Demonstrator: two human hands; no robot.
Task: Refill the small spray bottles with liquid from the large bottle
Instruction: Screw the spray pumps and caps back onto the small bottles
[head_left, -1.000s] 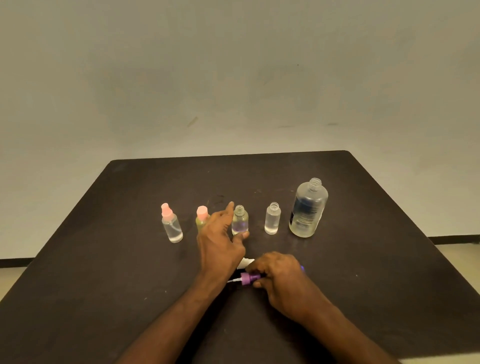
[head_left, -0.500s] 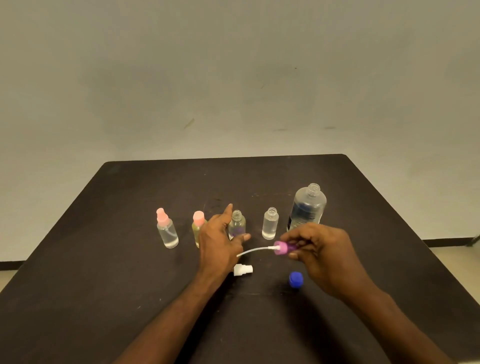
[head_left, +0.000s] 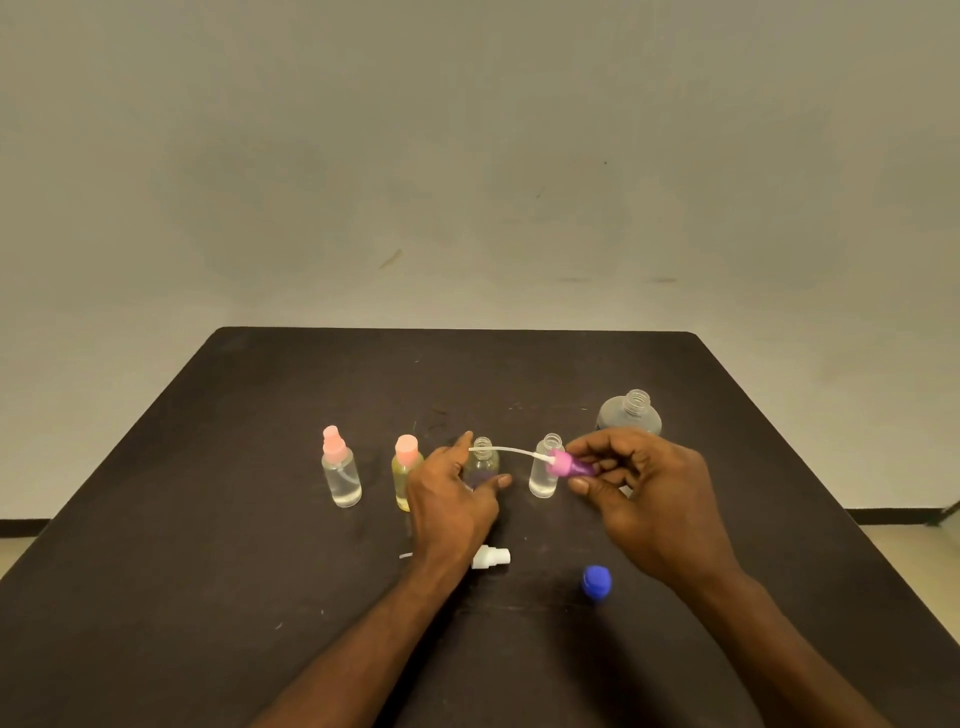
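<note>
Currently, the right hand pinched the purple spray head between thumb and fingertips, its white dip tube reaching toward the open purple-tinted bottle. The left hand curled loosely around that bottle, thumb and forefinger parted; firm contact could not be confirmed. To seat the head well, the tube tip probably needed guiding straight into the neck while the bottle was steadied. The large bottle stood uncapped behind the right hand, beside another open small bottle. A dark table stood against a plain pale wall.
</note>
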